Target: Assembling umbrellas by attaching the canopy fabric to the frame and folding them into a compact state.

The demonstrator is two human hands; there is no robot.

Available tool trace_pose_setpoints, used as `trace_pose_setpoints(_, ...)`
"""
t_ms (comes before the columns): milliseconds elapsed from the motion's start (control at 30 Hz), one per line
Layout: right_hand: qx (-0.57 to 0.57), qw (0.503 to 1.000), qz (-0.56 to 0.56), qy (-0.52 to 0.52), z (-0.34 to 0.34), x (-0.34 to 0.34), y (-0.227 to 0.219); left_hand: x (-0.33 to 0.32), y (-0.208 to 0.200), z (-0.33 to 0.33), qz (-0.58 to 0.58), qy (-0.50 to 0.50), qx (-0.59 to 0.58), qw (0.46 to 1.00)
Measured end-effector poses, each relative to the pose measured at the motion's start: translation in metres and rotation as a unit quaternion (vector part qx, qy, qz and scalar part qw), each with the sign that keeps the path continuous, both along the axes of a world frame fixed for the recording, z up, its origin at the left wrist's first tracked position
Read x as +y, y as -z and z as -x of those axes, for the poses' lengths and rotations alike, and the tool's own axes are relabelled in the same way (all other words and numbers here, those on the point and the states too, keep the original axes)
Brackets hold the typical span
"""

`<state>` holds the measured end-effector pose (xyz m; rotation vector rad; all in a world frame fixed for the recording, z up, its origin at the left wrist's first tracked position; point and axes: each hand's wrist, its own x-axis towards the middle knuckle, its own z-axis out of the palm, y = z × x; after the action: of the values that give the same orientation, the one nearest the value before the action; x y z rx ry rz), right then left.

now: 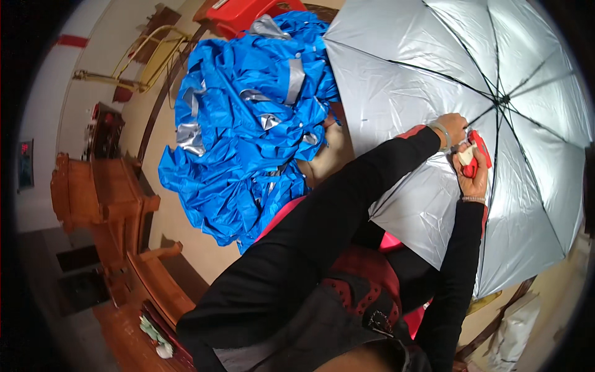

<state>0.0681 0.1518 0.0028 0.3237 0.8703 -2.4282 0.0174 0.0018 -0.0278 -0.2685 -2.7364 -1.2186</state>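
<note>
A large opened umbrella (pixel 421 87) shows its silver inside, with thin black ribs meeting at a hub (pixel 504 99). My left hand (pixel 453 129), a bangle at its wrist, is closed right where one rib passes. What its fingers pinch is hidden. Just below and to the right, my right hand (pixel 476 181), wearing a beaded bracelet, grips a small red and cream-coloured object (pixel 478 152) against the silver cloth. Its exact kind cannot be made out. Both hands are close together, almost touching.
A heap of blue cloth with silver patches (pixel 242 124) lies to the left. Behind it stands a red plastic stool (pixel 248 15). Carved wooden furniture (pixel 102 192) and a yellow metal frame (pixel 149 62) are farther left. A whitish bag (pixel 515 328) sits at lower right.
</note>
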Motion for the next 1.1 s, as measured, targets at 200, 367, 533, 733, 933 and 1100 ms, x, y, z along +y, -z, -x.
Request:
trace_pose_setpoints(200,0.047,0.998,-0.027,-0.029,-0.004,-0.005,-0.011,0.01,0.003,0.001,-0.004,-0.008,-0.013,1.0)
trace_pose_setpoints(367,0.035,0.999,-0.02,-0.009,-0.008,0.004,-0.001,0.007,0.003,-0.002,0.047,0.08,0.063,0.994)
trace_pose_setpoints(533,-0.001,0.998,0.06,-0.023,-0.001,-0.009,0.009,-0.015,0.007,0.005,0.074,0.087,0.032,0.993)
trace_pose_setpoints(733,-0.009,1.0,0.012,0.009,-0.002,-0.006,-0.002,-0.007,0.001,0.002,0.006,0.05,0.057,0.997)
trace_pose_setpoints(933,-0.019,0.999,0.029,0.028,-0.004,-0.002,0.002,-0.005,-0.006,-0.003,0.02,0.047,0.06,0.997)
trace_pose_setpoints(1100,-0.03,0.997,0.062,0.024,-0.005,-0.006,-0.001,-0.01,-0.005,-0.004,0.004,0.036,0.053,0.998)
